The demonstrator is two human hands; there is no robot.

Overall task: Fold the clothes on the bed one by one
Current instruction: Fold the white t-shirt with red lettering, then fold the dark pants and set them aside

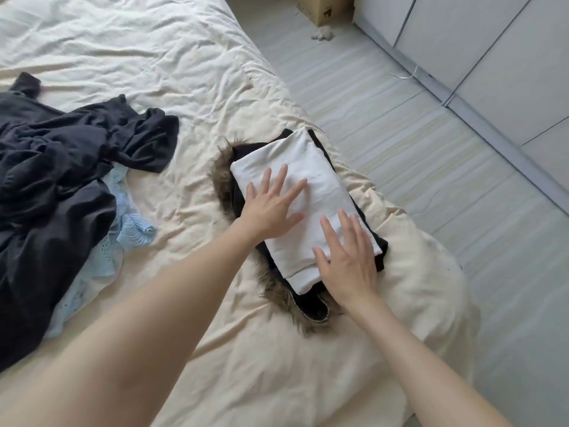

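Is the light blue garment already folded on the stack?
No, the light blue garment lies crumpled beside the dark clothes, apart from the folded white garment.

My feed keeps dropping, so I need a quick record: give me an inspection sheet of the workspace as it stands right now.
Surface: bed with a wrinkled cream cover.
Job's things: folded white garment on top of a black fur-trimmed coat near the bed's right edge; unfolded dark clothes heaped at left, over a light blue lace piece.
Clutter: nothing seen on the bed beyond the clothes.
Grippers: left hand and right hand both flat on the white garment, fingers straight.
Cables: a thin white cord on the floor by the wardrobe.
Surroundings: pale floor, grey wardrobe doors, cardboard box with a small grey object beside it.
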